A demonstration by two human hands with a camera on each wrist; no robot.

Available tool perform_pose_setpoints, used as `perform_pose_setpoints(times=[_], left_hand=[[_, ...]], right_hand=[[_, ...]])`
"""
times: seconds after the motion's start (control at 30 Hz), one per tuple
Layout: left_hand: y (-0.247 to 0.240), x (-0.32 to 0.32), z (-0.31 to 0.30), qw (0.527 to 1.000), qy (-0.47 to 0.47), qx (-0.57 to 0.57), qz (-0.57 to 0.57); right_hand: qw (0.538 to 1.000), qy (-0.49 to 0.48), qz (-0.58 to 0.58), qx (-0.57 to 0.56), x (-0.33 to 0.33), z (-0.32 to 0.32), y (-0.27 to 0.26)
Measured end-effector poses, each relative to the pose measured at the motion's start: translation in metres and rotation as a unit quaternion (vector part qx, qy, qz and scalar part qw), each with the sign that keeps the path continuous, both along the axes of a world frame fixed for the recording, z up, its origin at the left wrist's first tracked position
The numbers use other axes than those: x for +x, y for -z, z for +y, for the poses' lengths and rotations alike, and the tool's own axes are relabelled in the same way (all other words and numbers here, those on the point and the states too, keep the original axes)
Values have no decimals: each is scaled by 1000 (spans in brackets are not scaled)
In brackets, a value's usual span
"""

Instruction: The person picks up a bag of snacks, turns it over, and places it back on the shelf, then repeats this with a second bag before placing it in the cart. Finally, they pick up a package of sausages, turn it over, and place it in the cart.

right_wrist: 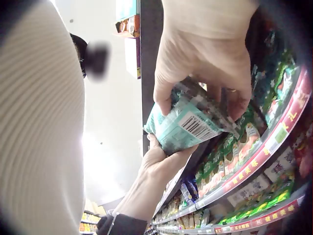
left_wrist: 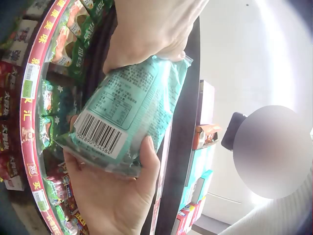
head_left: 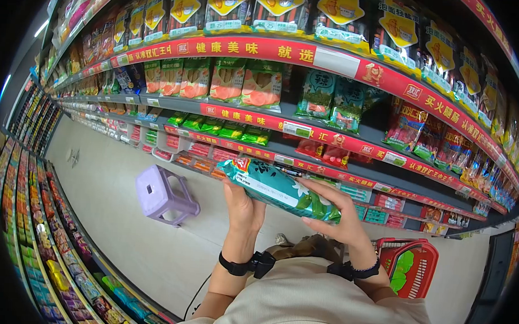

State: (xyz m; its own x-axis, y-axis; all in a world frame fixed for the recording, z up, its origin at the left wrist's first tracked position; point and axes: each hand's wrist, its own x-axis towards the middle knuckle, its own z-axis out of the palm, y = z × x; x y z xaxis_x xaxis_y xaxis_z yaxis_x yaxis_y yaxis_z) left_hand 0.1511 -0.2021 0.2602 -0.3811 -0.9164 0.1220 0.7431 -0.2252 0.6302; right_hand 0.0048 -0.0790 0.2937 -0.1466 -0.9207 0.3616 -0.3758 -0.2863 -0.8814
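Observation:
A teal plastic food packet (head_left: pixel 278 189) is held in front of the body, with a white label strip and leaf pictures facing up. My left hand (head_left: pixel 244 209) grips its left end, the thumb near the edge and the other fingers underneath. At the other end, my right hand (head_left: pixel 344 215) holds the packet between the thumb and fingers. The left wrist view shows the packet's underside with a barcode (left_wrist: pixel 100 133) and a printed table. In the right wrist view, the right fingers curl round the packet's dark, see-through end.
Shelves with red price strips (head_left: pixel 238 117) rise ahead, filled with bagged sausages and snacks. A purple plastic stool (head_left: pixel 157 186) stands on the floor at left. A red shopping basket (head_left: pixel 427 268) with green packs inside sits at right. More snack racks (head_left: pixel 53 240) line the left side.

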Motion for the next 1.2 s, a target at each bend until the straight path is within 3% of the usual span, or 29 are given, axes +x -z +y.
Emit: perform_pose_setpoints(times=[0.33,0.5,0.57,0.63,0.7,0.8,0.9,0.97,1.0,1.1,1.17,1.2], left_hand=[[9,-19,1,999,48,1,-25],[6,-49,3,988,143,20,-61],[1,-67,6,970,222,100,-25],[15,-84,3,967,239,82,-30],[1,-103,12,951,293,6,-93],[8,-135,27,937,317,3,-145],[7,-160,55,933,301,17,-196],[20,-179,65,921,254,-61,-290],[33,-186,64,901,242,-184,-308],[65,-214,71,882,327,-166,-297],[71,-229,87,836,458,-46,-297],[89,-248,93,808,499,-27,-312]], right_hand=[[1000,25,-2,16,-9,14,12],[986,64,-139,61,-23,44,34],[975,95,-190,69,-33,62,42],[937,122,-321,64,-45,85,55],[924,151,-341,83,-58,112,72],[870,170,-459,49,-73,145,76],[872,218,-436,41,-71,175,70],[859,237,-452,41,-70,191,83],[848,250,-466,42,-71,201,91],[843,275,-458,61,-74,225,116],[791,318,-505,137,-67,247,121],[796,305,-514,100,-72,258,129]])
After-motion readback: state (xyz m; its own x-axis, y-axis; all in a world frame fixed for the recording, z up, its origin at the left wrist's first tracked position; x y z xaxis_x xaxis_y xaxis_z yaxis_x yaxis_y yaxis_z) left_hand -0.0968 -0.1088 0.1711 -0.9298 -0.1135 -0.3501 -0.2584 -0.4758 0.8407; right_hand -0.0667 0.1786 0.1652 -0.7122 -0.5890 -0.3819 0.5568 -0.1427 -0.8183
